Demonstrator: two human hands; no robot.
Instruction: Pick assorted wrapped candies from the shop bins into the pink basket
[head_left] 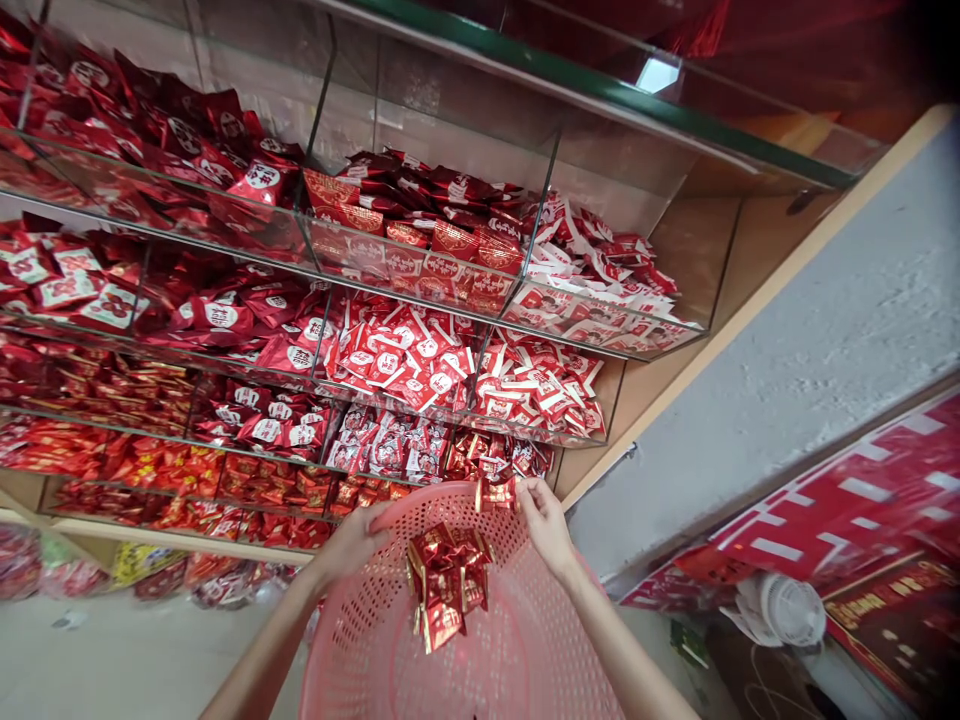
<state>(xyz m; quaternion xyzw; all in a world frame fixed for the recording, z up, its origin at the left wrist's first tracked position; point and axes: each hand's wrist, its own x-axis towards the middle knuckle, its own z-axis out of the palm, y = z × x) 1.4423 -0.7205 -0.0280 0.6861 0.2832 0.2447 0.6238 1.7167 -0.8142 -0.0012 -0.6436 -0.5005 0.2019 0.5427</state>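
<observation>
A pink perforated plastic basket [352, 640] is below me, in front of the shelves. Inside it lies a small heap of red and gold wrapped candies [448, 580]. At the basket's left rim is my left hand [351, 545], its fingers closed around the edge and slightly blurred. My right hand [546, 520] pinches the end of a red and gold candy packet [495, 494] over the far right rim. Several small red candy packets [506, 450] fill the lowest compartment just beyond that hand.
Tiered shelves with glass dividers [534, 215] hold many red packets in compartments. A grey wall [810, 330] rises on the right behind the wooden side panel [742, 300]. Lower right are a white fan [791, 608] and a red patterned sheet [847, 510]. Bagged goods [225, 585] lie under the shelf.
</observation>
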